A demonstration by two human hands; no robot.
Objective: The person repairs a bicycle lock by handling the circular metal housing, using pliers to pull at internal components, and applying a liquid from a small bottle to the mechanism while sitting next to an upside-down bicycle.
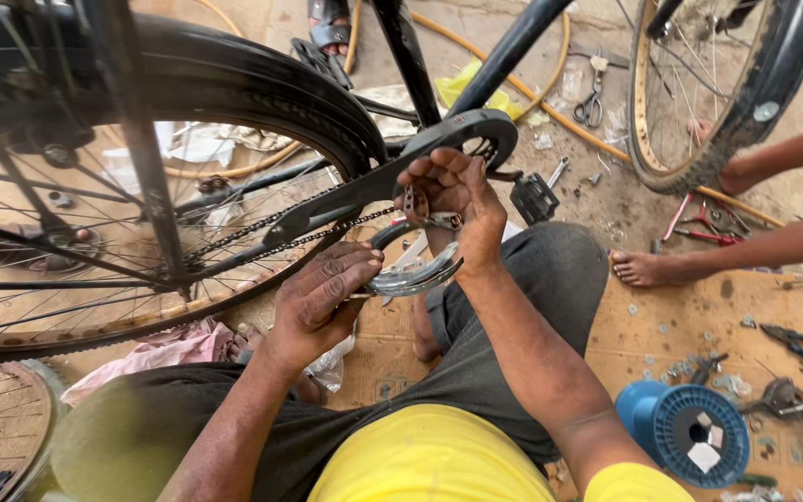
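Two bare hands work at the crank area of a black bicycle, beside its rear wheel (pixel 95 251). The black chain guard (pixel 392 172) sits along the frame, and the chain (pixel 271 237) runs out from under it toward the rear hub — so the drive parts appear mounted. The curved metal piece (pixel 415 277), chrome and crescent-shaped, is not seated anywhere: it hangs free between the hands, just below the guard, above the person's knee. By this showing the fitting of that piece remains open; whether any fastener is already in cannot be told.

The right hand (pixel 453 200) is raised in front of the guard, fingers curled and closed around a small metal clip or bracket (pixel 425 209) at the upper end of the curved piece. The left hand (pixel 322 297) lies lower, fingers bent and pressed together, pinching the lower end of the same piece.

Smaller items lie on the ground — a blue spool (pixel 690 432), pliers (pixel 796 342), scissors (pixel 590 107), scattered washers. Another person's arm (pixel 773 153) reaches to the front wheel (pixel 727 84).
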